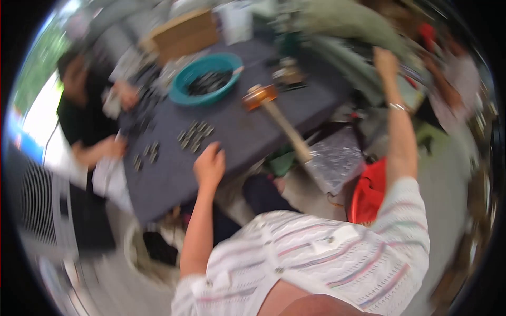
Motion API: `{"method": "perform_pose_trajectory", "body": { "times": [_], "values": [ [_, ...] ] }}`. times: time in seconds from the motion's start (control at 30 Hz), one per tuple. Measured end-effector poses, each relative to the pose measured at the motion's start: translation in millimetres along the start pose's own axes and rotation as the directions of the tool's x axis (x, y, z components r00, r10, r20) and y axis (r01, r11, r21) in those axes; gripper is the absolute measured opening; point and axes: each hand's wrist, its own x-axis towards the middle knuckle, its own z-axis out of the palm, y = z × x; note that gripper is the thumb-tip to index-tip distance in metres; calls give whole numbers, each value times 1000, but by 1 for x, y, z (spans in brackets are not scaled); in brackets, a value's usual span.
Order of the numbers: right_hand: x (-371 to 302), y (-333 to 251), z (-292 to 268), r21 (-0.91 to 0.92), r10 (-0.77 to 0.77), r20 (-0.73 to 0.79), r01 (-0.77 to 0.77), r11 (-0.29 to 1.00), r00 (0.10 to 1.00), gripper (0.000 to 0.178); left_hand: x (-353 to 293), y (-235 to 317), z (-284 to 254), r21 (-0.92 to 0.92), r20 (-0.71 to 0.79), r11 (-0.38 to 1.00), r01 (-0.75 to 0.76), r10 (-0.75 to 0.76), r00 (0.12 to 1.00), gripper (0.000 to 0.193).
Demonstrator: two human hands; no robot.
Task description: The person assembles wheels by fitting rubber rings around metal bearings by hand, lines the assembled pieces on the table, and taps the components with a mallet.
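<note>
My left hand (210, 166) rests at the table's near edge with its fingers curled in; whatever they may hold is hidden. Just beyond it several small metal pieces (195, 136) sit grouped on the dark tabletop. My right hand (386, 63) is stretched far out to the right, beside a pale green surface below a large sack (350, 21). Blur hides its fingers. Between my arms lies a mallet with an amber head (259, 97), its wooden handle (289, 130) pointing toward me past the table edge.
A teal basin (176, 97) with dark pieces stands near a cardboard box (184, 36). A small metal device (289, 73) is at the back. Co-workers are at the left (87, 110) and right (456, 89). A red basket (363, 197) and clear plastic bag (337, 158) are below right.
</note>
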Motion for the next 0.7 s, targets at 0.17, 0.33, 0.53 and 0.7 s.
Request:
{"method": "perform_pose_trajectory", "body": {
  "times": [0.17,0.33,0.53,0.7],
  "values": [
    [-91,-191,-68,761,-140,-122,183,622,983,35,-14,-15,-14,-58,6,997,54,-54,999,19],
    [-215,-304,-111,930,-455,-142,276,244,879,27,-32,-24,-35,-189,80,981,-34,50,996,18],
    [-260,-352,-96,925,-507,-68,245,291,859,21,-46,-73,-98,-168,-203,980,109,-143,969,11],
    [-240,-339,-78,690,-425,-167,413,594,890,29,-37,-143,-142,-15,-409,967,256,-239,880,20]
  ]
}}
